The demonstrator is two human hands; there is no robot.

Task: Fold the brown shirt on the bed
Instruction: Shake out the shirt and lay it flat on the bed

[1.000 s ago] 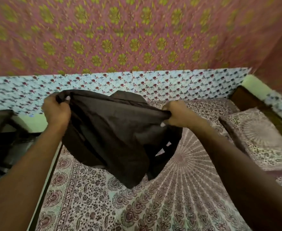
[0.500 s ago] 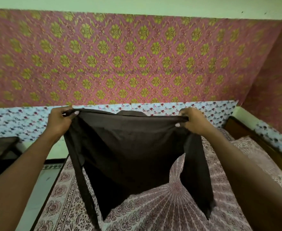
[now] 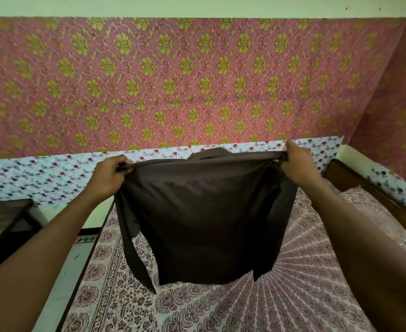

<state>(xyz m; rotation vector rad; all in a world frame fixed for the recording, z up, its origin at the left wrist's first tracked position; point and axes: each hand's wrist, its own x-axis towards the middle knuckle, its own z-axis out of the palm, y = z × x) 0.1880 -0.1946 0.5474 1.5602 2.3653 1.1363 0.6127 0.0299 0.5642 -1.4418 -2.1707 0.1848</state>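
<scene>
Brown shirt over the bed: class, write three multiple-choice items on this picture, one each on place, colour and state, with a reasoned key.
1. Where is the dark brown cloth shirt relative to the bed with the printed sheet? A) flat on it B) held up above it C) beneath it
2. What colour are the motifs on the pink wall covering? A) blue B) yellow-green C) white
3. How are the left hand and right hand? A) both gripping the shirt B) both open C) one idle
Key: 1 B, it hangs spread from raised hands; 2 B, the flower shapes are yellow-green; 3 A, each curls round its top edge.
</scene>
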